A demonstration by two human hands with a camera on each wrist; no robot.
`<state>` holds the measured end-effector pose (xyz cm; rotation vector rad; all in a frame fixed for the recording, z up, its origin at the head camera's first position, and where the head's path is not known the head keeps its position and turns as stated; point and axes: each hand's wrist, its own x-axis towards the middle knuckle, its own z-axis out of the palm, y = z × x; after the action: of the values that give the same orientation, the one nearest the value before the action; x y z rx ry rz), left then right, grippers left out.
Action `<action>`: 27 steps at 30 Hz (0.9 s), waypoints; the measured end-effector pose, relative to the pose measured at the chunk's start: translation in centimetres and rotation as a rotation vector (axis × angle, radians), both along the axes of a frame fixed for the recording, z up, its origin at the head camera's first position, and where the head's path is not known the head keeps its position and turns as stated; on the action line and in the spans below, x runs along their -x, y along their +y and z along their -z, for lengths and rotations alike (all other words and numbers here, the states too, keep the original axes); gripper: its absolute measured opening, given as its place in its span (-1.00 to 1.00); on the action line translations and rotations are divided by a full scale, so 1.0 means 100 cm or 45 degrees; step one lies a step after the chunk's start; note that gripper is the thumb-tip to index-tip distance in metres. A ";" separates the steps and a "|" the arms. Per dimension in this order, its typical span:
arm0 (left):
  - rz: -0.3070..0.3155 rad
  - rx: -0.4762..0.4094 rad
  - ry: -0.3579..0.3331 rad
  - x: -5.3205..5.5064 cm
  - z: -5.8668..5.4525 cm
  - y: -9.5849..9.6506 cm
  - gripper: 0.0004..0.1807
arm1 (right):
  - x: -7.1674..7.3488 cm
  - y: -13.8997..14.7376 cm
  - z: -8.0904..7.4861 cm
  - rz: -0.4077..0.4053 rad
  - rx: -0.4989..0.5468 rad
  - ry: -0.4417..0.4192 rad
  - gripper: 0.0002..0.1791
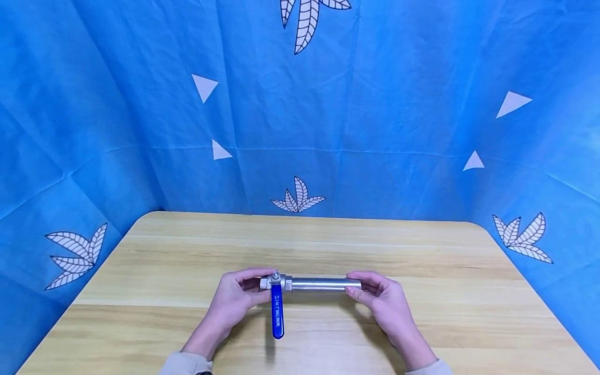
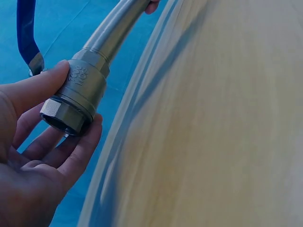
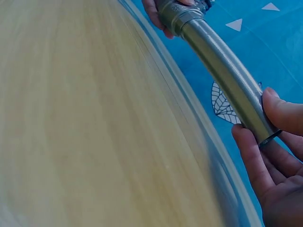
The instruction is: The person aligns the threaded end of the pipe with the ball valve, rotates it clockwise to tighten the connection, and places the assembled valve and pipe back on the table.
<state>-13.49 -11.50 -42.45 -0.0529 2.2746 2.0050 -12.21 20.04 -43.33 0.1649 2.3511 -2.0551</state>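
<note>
A metal ball valve (image 2: 84, 87) with a blue lever handle (image 1: 277, 312) is joined end to end with a shiny steel pipe (image 1: 321, 284). My left hand (image 1: 234, 297) grips the valve body, thumb on the near side and fingers around the far side. In the left wrist view the valve's open hexagonal end (image 2: 61, 116) faces the camera. At the pipe's free right end, my right hand (image 1: 382, 301) pinches it between thumb and fingers. Valve and pipe lie level across both hands, held above the table, and the lever points toward me.
Beneath the hands spreads a light wood-grain table (image 1: 300, 239) with rounded far corners. Blue cloth (image 1: 398, 104) printed with white leaves and triangles hangs around its back and sides. Shadows of the hands and lever fall on the tabletop.
</note>
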 end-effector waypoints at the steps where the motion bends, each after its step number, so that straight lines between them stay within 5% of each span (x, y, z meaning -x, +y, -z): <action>1: 0.004 0.002 0.001 0.000 0.000 0.000 -0.51 | 0.000 0.000 0.000 -0.001 -0.006 0.003 -0.57; 11: 0.026 0.071 0.009 -0.001 0.006 -0.001 -0.54 | 0.000 -0.001 0.005 -0.050 -0.056 0.048 -0.61; 17: 0.016 0.235 0.057 0.000 0.003 0.003 -0.59 | 0.001 -0.003 0.010 -0.009 -0.085 0.087 -0.63; 27: 0.010 0.223 -0.008 -0.001 0.008 0.001 -0.58 | 0.000 -0.004 0.016 0.013 -0.383 0.175 -0.74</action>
<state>-13.38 -11.43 -43.21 -0.0641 2.4358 1.7945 -12.25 19.59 -44.90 0.0394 2.7365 -1.7571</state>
